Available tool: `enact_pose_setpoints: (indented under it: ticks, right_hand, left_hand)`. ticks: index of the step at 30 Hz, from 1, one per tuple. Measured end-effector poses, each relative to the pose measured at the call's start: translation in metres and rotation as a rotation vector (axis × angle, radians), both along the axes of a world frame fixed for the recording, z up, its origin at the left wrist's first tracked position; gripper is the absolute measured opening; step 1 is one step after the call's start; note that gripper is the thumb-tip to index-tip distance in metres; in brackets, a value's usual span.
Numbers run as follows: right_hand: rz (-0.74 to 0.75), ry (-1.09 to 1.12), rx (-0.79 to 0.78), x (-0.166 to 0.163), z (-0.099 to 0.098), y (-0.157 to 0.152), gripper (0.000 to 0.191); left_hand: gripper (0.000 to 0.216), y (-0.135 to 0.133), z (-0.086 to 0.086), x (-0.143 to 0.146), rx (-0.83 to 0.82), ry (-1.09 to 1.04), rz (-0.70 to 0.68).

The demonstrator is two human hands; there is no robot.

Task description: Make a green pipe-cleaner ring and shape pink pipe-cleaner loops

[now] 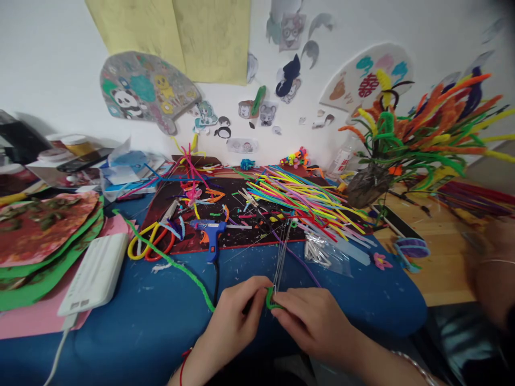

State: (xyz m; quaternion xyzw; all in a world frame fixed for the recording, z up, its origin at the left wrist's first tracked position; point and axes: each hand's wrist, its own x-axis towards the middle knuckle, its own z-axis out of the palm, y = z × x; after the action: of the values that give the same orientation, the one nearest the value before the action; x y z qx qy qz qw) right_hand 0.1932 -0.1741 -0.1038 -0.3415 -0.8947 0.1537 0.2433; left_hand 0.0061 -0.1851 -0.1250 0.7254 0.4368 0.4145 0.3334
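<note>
At the front edge of the blue table, my left hand (240, 310) and my right hand (316, 321) are close together, both with fingers pinched. Between them is a short bent piece of green pipe cleaner (269, 298), gripped from either side. A bundle of thin pale wires (282, 254) runs from my fingertips up the table; how it joins the green piece is hidden. A long green pipe cleaner (177, 264) slants across the table and passes behind my left hand. A purple pipe cleaner (300, 262) lies just beyond my right hand.
A blue glue gun (213, 236), scissors (155, 238) and a pile of coloured pipe cleaners (298, 193) lie on a dark mat. A white power bank (96, 273) is at left. A vase (364, 185) of pipe-cleaner stems stands right, near another person's blurred arm (493, 273).
</note>
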Motion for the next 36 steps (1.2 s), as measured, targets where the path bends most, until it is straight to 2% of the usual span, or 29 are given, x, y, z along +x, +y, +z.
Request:
enact_pose_setpoints:
  ticks: [4, 8, 13, 23, 31, 36]
  right_hand:
    - [-0.106, 0.093, -0.366, 0.001, 0.008, 0.003, 0.021]
    - [-0.107, 0.126, -0.549, 0.001, 0.01, 0.007, 0.024]
    - [-0.022, 0.186, -0.62, 0.005, 0.014, 0.013, 0.026]
    - [0.063, 0.193, -0.802, 0.003, 0.027, 0.023, 0.021]
    - [0.126, 0.176, -0.803, -0.002, 0.023, 0.03, 0.02]
    - [0.148, 0.199, -0.858, -0.001, 0.019, 0.034, 0.019]
  left_hand:
    - [0.016, 0.001, 0.003, 0.001, -0.002, 0.002, -0.017]
    - [0.016, 0.001, 0.006, -0.001, -0.031, 0.014, -0.086]
    - [0.019, 0.002, 0.013, -0.006, -0.084, 0.091, -0.175]
    - [0.02, 0.011, 0.013, -0.013, 0.068, 0.268, -0.365]
    - [0.026, 0.014, 0.017, -0.021, 0.171, 0.436, -0.362]
    - [0.031, 0.015, 0.015, -0.023, 0.236, 0.506, -0.363]
